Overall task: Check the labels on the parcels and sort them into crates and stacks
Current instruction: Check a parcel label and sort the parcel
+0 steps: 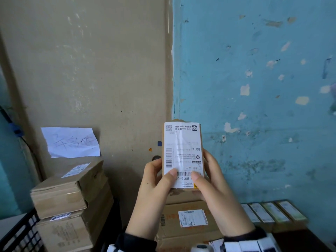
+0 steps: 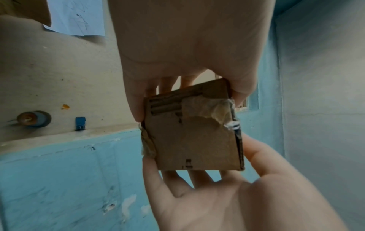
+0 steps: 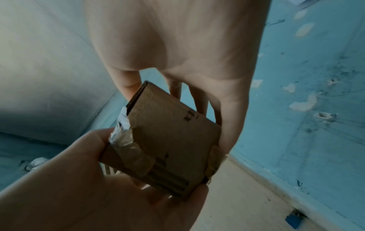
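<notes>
I hold a small brown cardboard parcel (image 1: 182,142) upright in front of the wall, between both hands. Its white shipping label (image 1: 181,157) faces me, upside down, with barcodes and "B016" printed on it. My left hand (image 1: 154,180) grips the parcel's left side, its thumb pressed on the label's lower edge. My right hand (image 1: 211,180) grips the right side the same way. In the left wrist view the parcel's taped bottom end (image 2: 191,137) shows between my left hand (image 2: 187,54) and my right hand (image 2: 227,200). The right wrist view has the parcel (image 3: 171,140) between my right hand (image 3: 177,39) and my left hand (image 3: 88,187).
A stack of labelled cardboard boxes (image 1: 69,193) stands at the left, beside a black crate (image 1: 20,233). A handwritten paper note (image 1: 71,142) hangs on the wall above them. Below my hands lies a larger labelled box (image 1: 189,219). A row of slim boxes (image 1: 272,211) sits at the right.
</notes>
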A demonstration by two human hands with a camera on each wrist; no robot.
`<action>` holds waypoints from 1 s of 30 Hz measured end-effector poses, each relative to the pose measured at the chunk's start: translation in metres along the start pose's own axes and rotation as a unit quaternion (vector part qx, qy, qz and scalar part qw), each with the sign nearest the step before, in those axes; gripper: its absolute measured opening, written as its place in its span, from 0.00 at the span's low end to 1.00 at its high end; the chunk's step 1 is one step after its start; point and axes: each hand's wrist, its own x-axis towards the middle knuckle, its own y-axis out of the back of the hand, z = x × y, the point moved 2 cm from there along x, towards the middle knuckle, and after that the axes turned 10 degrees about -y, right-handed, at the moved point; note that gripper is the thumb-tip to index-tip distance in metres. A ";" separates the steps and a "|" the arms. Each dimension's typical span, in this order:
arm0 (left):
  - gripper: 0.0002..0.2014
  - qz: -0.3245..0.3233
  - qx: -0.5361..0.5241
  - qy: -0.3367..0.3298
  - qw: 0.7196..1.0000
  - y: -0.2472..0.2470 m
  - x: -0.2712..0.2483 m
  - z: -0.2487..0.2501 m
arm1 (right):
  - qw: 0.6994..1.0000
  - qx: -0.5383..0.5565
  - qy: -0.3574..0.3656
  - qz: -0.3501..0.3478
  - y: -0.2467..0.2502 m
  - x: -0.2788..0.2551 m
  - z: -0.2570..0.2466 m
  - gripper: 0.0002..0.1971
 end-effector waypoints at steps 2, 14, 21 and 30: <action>0.22 -0.007 0.004 -0.006 1.000 -0.005 -0.003 0.003 | 1.000 0.004 0.009 0.006 0.004 -0.005 -0.002 0.29; 0.26 -0.041 0.013 0.016 0.999 -0.038 -0.066 -0.001 | 0.997 0.074 0.003 0.016 0.037 -0.074 0.017 0.33; 0.36 -0.018 0.022 0.031 0.999 -0.028 -0.112 -0.023 | 0.991 0.131 -0.037 -0.007 0.030 -0.114 0.047 0.36; 0.31 0.022 0.056 0.030 0.998 0.036 -0.149 -0.009 | 0.989 0.124 -0.077 -0.037 -0.034 -0.138 0.065 0.33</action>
